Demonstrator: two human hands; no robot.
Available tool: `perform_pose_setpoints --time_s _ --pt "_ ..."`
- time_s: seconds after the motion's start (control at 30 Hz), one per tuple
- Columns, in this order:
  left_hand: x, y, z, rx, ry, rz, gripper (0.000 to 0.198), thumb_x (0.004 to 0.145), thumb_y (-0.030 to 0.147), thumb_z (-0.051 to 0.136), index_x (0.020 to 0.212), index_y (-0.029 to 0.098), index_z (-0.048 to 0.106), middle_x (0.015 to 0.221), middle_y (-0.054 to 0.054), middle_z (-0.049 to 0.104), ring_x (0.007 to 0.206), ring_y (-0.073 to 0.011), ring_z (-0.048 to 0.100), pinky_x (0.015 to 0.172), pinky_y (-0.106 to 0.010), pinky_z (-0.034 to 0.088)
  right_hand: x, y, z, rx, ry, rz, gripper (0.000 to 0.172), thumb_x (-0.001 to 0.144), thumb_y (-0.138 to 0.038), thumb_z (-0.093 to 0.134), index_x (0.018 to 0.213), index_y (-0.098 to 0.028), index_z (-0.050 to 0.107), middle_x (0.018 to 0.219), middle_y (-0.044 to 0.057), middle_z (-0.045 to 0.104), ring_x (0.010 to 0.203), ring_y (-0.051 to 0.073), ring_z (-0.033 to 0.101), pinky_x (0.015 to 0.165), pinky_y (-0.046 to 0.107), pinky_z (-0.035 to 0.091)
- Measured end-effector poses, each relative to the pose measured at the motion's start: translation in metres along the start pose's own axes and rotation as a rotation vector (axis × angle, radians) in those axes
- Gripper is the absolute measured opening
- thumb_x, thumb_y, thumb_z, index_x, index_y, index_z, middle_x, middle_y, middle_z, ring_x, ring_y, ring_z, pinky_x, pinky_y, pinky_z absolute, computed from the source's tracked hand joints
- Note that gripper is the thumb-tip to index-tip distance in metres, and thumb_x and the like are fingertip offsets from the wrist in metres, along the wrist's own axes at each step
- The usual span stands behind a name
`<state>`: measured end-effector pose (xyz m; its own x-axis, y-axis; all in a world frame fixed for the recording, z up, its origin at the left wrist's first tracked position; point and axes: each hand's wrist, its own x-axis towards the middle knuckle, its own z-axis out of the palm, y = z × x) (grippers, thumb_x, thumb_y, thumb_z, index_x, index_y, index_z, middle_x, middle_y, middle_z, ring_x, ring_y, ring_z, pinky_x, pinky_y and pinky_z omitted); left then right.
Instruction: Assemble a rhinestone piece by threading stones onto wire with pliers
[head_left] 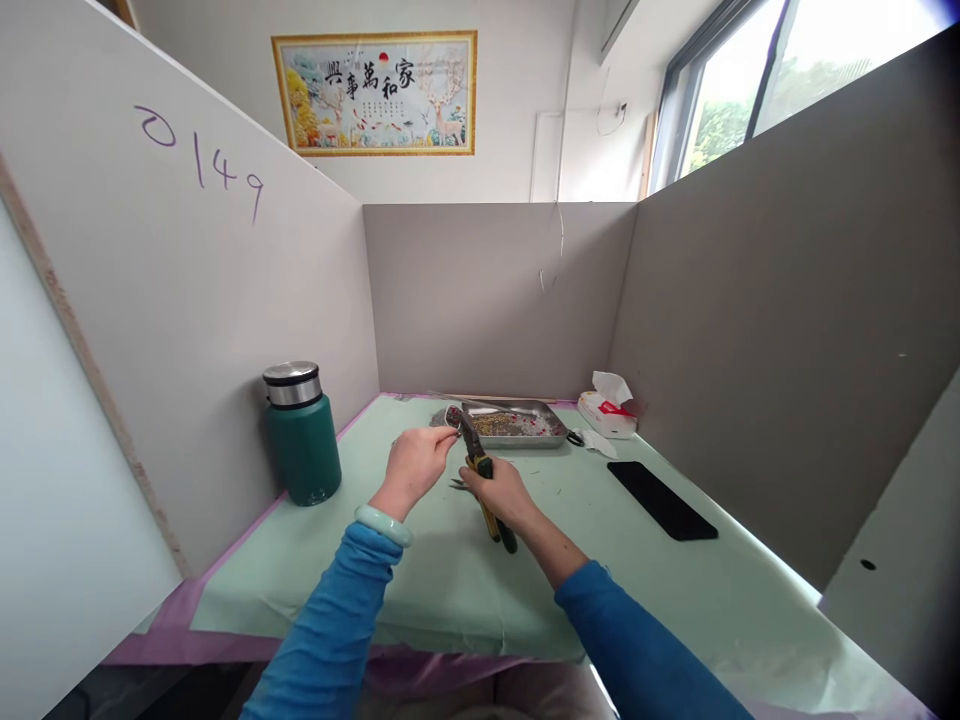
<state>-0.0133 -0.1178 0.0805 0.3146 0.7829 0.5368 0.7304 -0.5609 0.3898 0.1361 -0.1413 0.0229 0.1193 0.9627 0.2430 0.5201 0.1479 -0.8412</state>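
My left hand (417, 462), with a pale green bangle (384, 524) at its wrist, is closed in a pinch at the middle of the table. At its fingertips is a small whitish and dark looped piece (452, 415), too small to make out. My right hand (501, 490) is wrapped round pliers (472, 440) with yellow and black handles. Their jaws point up and away from me, right beside the small piece; whether they touch it, I cannot tell. Part of another metal tool (457, 485) shows under the right hand. Behind both hands lies a metal tray (525, 442) with small gold, red and clear bits.
A green bottle (304, 450) stands at the left by the partition. On the right lie a black phone-like slab (661, 500), a tissue pack (609, 415), a crumpled tissue (598, 443) and a black looped handle (574, 438). Grey partitions (499, 300) enclose the cloth-covered table (300, 590).
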Motion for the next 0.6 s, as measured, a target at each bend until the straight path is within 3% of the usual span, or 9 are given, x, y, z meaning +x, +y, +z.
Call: perform_pose_setpoints --time_s 0.4,0.6 --pt "-0.002 0.012 0.001 0.054 0.006 0.025 0.028 0.086 0.028 0.046 0.099 0.028 0.071 0.092 -0.005 0.073 0.082 -0.0222 0.065 0.071 -0.029 0.045 -0.005 -0.001 -0.008 0.017 -0.068 -0.005 0.018 0.075 -0.03 0.054 0.062 -0.017 0.056 0.049 -0.003 0.051 0.047 0.011 0.047 0.049 0.022 0.033" --pt "-0.001 0.009 0.003 -0.006 -0.005 0.013 0.028 0.085 0.025 0.047 0.101 0.028 0.071 0.094 -0.003 0.073 0.084 -0.02 0.066 0.076 -0.027 0.046 -0.005 0.001 -0.004 0.05 -0.037 -0.022 0.016 0.073 -0.029 0.055 0.065 -0.017 0.06 0.057 -0.001 0.057 0.055 0.013 0.052 0.054 0.021 0.036"
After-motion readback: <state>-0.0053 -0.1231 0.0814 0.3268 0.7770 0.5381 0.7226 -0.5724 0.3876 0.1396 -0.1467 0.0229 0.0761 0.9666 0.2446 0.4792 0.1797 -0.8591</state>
